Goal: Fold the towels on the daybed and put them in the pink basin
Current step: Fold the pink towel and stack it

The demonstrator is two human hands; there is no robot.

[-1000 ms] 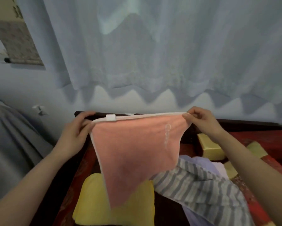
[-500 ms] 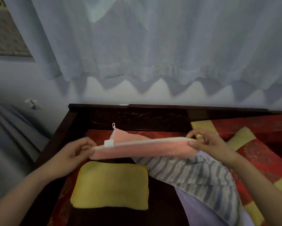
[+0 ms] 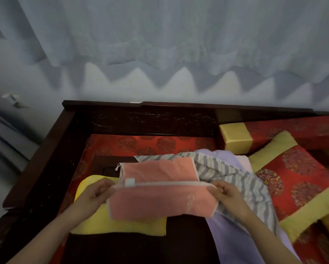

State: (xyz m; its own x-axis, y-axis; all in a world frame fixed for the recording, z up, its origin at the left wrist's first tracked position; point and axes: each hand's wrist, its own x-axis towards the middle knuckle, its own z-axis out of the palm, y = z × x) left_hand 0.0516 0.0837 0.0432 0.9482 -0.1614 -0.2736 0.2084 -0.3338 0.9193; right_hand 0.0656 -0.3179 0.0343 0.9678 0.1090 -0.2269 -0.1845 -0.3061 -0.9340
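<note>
A salmon-pink towel [image 3: 160,199] with white trim lies doubled over, spread low over the daybed. My left hand [image 3: 95,195] pinches its left end and my right hand [image 3: 226,193] pinches its right end along the white edge. Under its left part lies a folded yellow towel [image 3: 121,225]. A grey-and-white striped towel [image 3: 236,180] and a lilac towel [image 3: 236,242] lie crumpled to the right, partly under the pink one. No pink basin is in view.
The daybed has a dark wooden frame [image 3: 140,119] at the back and left. Red and yellow patterned cushions [image 3: 297,183] lie at the right, with a yellow-ended bolster [image 3: 236,141] behind them. A pale curtain [image 3: 179,35] hangs on the wall behind.
The pink towel hung open from both hands, held up high. Both hands have brought it down and towards me, and it now lies doubled over on the yellow and striped towels.
</note>
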